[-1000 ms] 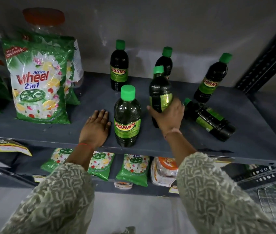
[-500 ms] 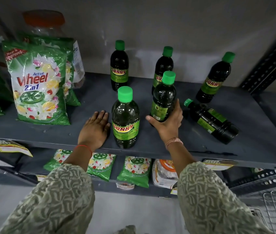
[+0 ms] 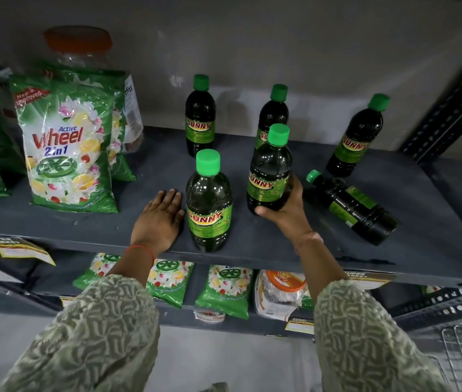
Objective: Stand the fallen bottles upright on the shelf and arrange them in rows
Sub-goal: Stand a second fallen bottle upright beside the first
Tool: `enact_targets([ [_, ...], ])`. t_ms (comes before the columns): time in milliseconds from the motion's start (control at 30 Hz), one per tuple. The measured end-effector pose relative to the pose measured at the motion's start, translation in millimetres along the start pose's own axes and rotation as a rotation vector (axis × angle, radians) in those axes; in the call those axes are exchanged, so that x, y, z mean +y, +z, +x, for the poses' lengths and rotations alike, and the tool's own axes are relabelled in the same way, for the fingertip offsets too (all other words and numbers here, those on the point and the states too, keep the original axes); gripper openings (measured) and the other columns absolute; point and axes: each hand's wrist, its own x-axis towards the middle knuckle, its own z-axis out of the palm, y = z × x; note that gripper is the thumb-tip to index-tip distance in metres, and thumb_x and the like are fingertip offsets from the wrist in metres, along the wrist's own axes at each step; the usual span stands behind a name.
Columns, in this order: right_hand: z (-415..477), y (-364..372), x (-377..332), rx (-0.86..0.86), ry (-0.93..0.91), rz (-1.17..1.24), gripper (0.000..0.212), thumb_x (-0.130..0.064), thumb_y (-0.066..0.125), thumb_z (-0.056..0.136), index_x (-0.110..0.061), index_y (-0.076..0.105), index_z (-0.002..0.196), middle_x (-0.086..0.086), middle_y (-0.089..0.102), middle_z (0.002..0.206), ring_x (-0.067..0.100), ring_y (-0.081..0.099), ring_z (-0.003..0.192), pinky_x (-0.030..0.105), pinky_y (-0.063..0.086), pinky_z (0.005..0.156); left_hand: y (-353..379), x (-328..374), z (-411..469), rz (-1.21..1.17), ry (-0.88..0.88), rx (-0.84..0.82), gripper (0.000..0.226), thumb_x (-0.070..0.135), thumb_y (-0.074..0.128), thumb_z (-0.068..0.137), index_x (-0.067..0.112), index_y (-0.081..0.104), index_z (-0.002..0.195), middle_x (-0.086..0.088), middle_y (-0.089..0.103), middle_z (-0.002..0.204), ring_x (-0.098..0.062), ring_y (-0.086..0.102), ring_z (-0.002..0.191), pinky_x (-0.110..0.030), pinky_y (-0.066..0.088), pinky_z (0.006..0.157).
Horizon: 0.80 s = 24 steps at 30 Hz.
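On the grey shelf (image 3: 145, 222), six dark bottles with green caps sit to the right of a detergent bag (image 3: 67, 142). Five stand upright: a back-left bottle (image 3: 200, 120), a back-middle bottle (image 3: 273, 114), a far-right bottle (image 3: 355, 137) that looks tilted in this wide view, a front bottle (image 3: 209, 205) near the shelf's front edge, and a held bottle (image 3: 270, 171) just in front of the back-middle one. The right hand (image 3: 286, 210) wraps around the lower part of the held bottle, thumb in front and fingers curled behind. Just right of that hand a fallen bottle (image 3: 351, 206) lies on its side, cap pointing back-left. The left hand (image 3: 160, 219) lies flat on the shelf, fingers pressed together, just beside the front bottle
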Motion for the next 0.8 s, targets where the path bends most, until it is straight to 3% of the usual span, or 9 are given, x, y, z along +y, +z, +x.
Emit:
enact_targets([
  [133,-1.6,14.9,-3.0,0.123,-0.027,-0.079,0.073,-0.018,0.089,0.048,-0.017,0.041,0.104,0.007,0.057,0.112,0.024,0.055,0.107,0.027,0.046,0.084,0.8,-0.9,0.1,0.009,0.004,-0.002,0.053,0.027,0.026,0.099,0.016,0.013,0.149,-0.003,0.01,0.161,-0.023,0.006,0.149,-0.038,0.013,0.122],
  [200,-1.0,8.8,-0.2,0.074,-0.007,-0.047,0.063,-0.012,0.085,0.054,-0.019,0.046,0.103,0.001,0.06,0.103,0.021,0.058,0.101,0.022,0.044,0.079,0.8,-0.9,0.4,0.012,0.002,0.001,0.053,0.026,0.026,0.099,0.015,0.014,0.149,-0.004,0.01,0.161,-0.023,0.006,0.149,-0.038,0.013,0.122],
  [300,2.2,0.1,4.8,-0.036,0.011,-0.083,0.058,-0.008,0.079,0.063,-0.013,0.05,0.113,0.001,0.06,0.105,0.026,0.058,0.109,0.029,0.042,0.086,1.0,-0.5,0.9,0.026,0.004,0.003,0.053,0.026,0.026,0.098,0.015,0.014,0.149,-0.003,0.01,0.161,-0.022,0.006,0.149,-0.038,0.013,0.122],
  [400,2.2,-0.5,6.1,-0.078,-0.004,-0.106,0.09,-0.008,0.078,0.066,-0.011,0.026,0.14,0.001,0.053,0.126,0.016,0.047,0.121,0.03,0.037,0.1,1.1,-0.1,0.8,0.019,0.001,0.009,0.053,0.027,0.026,0.099,0.015,0.014,0.149,-0.003,0.01,0.161,-0.022,0.006,0.149,-0.038,0.012,0.122],
  [467,-0.8,-0.4,6.0,-0.026,0.005,-0.051,0.108,-0.007,0.081,0.062,-0.013,0.01,0.144,-0.003,0.047,0.129,0.011,0.043,0.121,0.029,0.034,0.103,1.7,-0.9,1.0,0.025,0.003,0.007,0.053,0.027,0.026,0.099,0.015,0.014,0.149,-0.004,0.011,0.161,-0.022,0.006,0.149,-0.038,0.012,0.122],
  [500,-1.8,0.4,6.4,0.011,0.002,-0.046,0.104,-0.007,0.082,0.06,-0.012,0.018,0.142,-0.004,0.049,0.125,0.012,0.046,0.12,0.029,0.037,0.1,2.0,-1.4,1.5,0.028,0.003,0.009,0.053,0.027,0.026,0.099,0.014,0.015,0.149,-0.004,0.011,0.161,-0.023,0.007,0.149,-0.038,0.012,0.122],
  [567,-4.0,3.9,5.4,0.055,-0.018,-0.128,0.071,-0.009,0.081,0.06,-0.01,0.045,0.122,0.001,0.059,0.112,0.021,0.056,0.111,0.026,0.043,0.086,1.8,-1.1,2.1,0.031,-0.002,0.007,0.053,0.027,0.026,0.098,0.014,0.016,0.149,-0.005,0.012,0.16,-0.023,0.008,0.149,-0.038,0.013,0.122],
  [633,-8.8,7.5,2.5,0.078,-0.03,-0.175,0.052,-0.011,0.08,0.062,-0.009,0.053,0.106,0.009,0.064,0.107,0.025,0.059,0.102,0.021,0.041,0.077,0.6,0.3,1.1,0.035,-0.011,0.001,0.053,0.027,0.027,0.098,0.013,0.017,0.148,-0.005,0.013,0.16,-0.024,0.008,0.148,-0.038,0.013,0.122],
  [800,-41.2,10.6,1.1,0.087,-0.039,-0.177,0.052,-0.012,0.079,0.065,-0.01,0.053,0.109,0.002,0.061,0.104,0.014,0.056,0.096,0.013,0.04,0.078,-0.6,3.3,-2.5,0.032,0.004,-0.014,0.053,0.026,0.026,0.099,0.011,0.015,0.149,-0.007,0.011,0.16,-0.026,0.007,0.148,-0.04,0.011,0.122],
])
